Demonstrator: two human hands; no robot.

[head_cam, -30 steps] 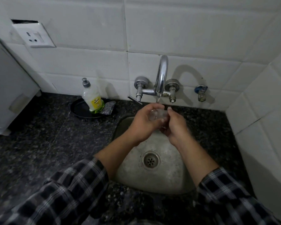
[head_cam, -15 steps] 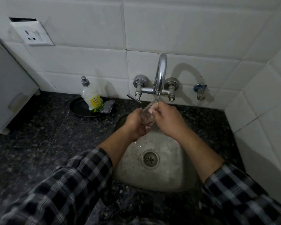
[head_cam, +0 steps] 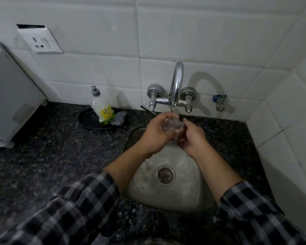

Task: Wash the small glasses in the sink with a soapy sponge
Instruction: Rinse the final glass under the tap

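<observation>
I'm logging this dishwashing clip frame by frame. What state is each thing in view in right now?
Small glass: tilted, gripped under the spout.
Left hand: closed around the glass.
Right hand: fingers at the glass.
Tap: flow too faint to tell.
Sink: drain open, no standing water.
Soap bottle: upright, capped, in the black dish.
Scrubber: lying unused beside the bottle.
Wall socket: nothing plugged in.

**Small glass under the tap**

A clear small glass (head_cam: 170,123) lies tilted on its side above the steel sink (head_cam: 148,190), just under the tap spout (head_cam: 173,106). The sponge (head_cam: 119,118) lies on a black dish (head_cam: 88,119) on the table, beside the sink.
</observation>
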